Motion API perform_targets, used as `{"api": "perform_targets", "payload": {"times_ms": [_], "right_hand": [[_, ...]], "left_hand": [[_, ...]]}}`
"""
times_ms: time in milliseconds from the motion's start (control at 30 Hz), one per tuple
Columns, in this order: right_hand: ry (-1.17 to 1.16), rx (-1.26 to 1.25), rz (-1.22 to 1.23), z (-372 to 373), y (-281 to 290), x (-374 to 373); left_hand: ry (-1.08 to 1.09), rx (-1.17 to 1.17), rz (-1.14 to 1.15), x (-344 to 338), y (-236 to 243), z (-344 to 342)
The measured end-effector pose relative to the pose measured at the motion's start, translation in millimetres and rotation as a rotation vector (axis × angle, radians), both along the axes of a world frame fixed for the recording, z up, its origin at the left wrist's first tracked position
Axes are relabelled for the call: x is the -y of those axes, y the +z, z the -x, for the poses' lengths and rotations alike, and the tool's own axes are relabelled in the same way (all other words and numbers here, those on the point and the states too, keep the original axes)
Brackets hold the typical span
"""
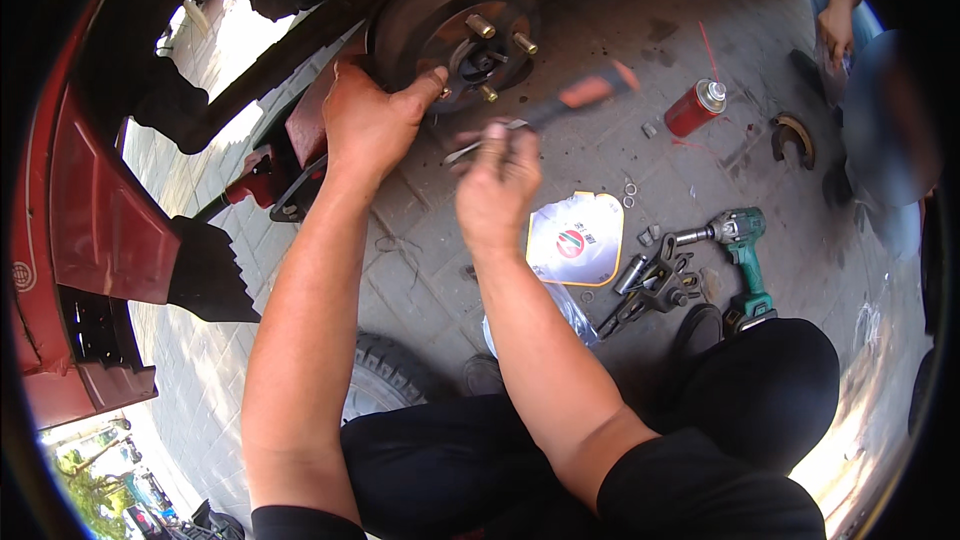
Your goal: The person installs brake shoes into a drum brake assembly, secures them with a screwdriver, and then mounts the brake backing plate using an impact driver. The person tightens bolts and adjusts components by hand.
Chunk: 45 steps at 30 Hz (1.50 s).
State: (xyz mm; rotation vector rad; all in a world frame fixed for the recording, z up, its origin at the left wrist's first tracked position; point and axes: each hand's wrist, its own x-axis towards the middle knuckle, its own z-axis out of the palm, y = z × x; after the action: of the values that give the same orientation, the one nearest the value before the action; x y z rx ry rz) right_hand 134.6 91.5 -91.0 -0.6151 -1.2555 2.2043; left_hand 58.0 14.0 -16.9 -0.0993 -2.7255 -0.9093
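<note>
A rusty brake drum [440, 15] with brass-coloured wheel studs is mounted on the red vehicle's axle. My left hand [375, 120] grips the drum's near left edge, its thumb lying across the face beside a stud. Just below the drum, my right hand [500, 180] is closed on a hand tool [590, 90] with a red-and-black handle. Motion smears this tool, so its exact kind does not show. The handle points up and right, while a pale metal part sticks out left of my fingers.
On the paving lie a red spray can [692, 108], a curved brake shoe [793, 140], a green cordless impact wrench [742, 250], a dark metal puller [660, 285] and a white package [577, 240]. A tyre [395, 370] lies by my knee. Another person [890, 120] is at the right.
</note>
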Motion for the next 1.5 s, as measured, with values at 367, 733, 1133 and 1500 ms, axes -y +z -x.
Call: {"api": "perform_targets", "payload": {"times_ms": [367,733,1133,1500], "right_hand": [[0.35,0.213,-0.079,4.1,2.2,-1.6],[-0.159,-0.036,0.083,14.7,5.5,2.7],[0.245,0.058,-0.067,6.8,-4.6,7.8],[0.075,0.131,-0.129,36.6,-14.4,-83.4]], "left_hand": [[-0.057,-0.069,-0.105,7.4,-23.9,15.1],[0.057,-0.061,-0.017,1.0,-3.4,-1.5],[-0.063,-0.287,-0.142,-3.5,2.1,-10.1],[-0.078,-0.114,-0.134,1.4,-18.9,15.5]]}}
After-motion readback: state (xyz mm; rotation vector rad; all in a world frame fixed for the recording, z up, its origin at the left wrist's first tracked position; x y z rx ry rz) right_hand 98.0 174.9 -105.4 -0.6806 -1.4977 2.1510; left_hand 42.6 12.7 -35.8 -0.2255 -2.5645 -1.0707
